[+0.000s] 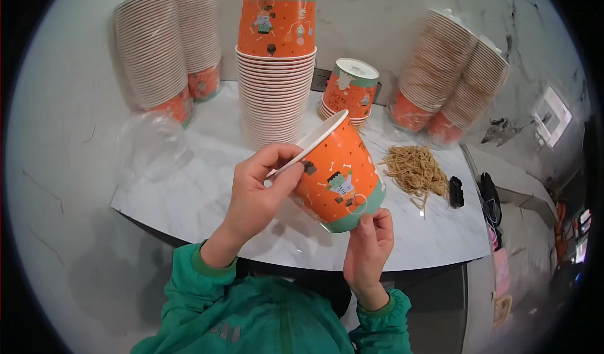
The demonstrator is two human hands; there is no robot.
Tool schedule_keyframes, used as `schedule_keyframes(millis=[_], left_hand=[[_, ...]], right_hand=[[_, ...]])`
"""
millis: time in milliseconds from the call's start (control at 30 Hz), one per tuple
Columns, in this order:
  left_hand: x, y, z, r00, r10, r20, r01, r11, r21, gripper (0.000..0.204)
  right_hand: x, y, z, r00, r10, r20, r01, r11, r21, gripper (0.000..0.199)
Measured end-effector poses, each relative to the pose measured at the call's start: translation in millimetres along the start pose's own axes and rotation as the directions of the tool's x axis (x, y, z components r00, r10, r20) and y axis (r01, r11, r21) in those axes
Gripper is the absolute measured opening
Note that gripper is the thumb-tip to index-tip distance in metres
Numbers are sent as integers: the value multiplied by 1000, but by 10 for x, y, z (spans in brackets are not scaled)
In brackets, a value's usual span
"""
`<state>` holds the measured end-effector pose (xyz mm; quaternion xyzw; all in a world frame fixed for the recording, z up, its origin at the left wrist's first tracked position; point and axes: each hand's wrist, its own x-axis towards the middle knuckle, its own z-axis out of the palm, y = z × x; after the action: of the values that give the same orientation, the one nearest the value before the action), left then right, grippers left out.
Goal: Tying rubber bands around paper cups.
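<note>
Both hands hold one orange paper cup [336, 174] tilted on its side above the near edge of the white marble surface [189, 196]. The left hand [258, 193] pinches the cup's rolled white rim, thumb and fingers [286, 176] closed on it from the mouth side. The right hand [368, 244] props the green-banded base, its fingertips closed against the bottom edge from below. The cup's mouth points up and to the left, away from the right fingers.

Beyond the left fingers stands a tall stack [275, 64] of the same cups, and just beyond the held cup a short stack [349, 89]. Far left of the left fingers, sleeved stacks [167, 45] lean in clear wrap, with loose clear film [151, 146] lying in front of them. Right of the right fingers lies a heap of tan rubber bands [415, 168], with a small black object [456, 191] beside it, and more sleeved stacks [453, 80] lean beyond that.

The cup looks very light, with thin walls that would likely dent under a hard squeeze. The rolled rim and the base ring are probably its stiffest parts, so those are the safer places to hold. The printed coating may be a little slick, which favours a light grip at rim and base over pressure on the mid-wall.
</note>
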<state>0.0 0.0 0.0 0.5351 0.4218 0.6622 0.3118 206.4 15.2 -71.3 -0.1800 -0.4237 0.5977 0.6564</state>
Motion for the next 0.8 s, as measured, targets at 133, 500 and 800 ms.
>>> schedule_keyframes(millis=[133,500,800], left_hand=[[6,62,-65,997,-52,63,56,996,-63,20],[82,123,-339,917,-267,295,343,906,-248,22],[189,81,-364,889,-295,351,385,895,-224,24]], right_hand=[[-16,17,109,997,75,-32,-74,996,41,12],[120,53,118,980,183,-75,-180,982,48,13],[276,87,8,937,333,-110,-324,942,93,14]])
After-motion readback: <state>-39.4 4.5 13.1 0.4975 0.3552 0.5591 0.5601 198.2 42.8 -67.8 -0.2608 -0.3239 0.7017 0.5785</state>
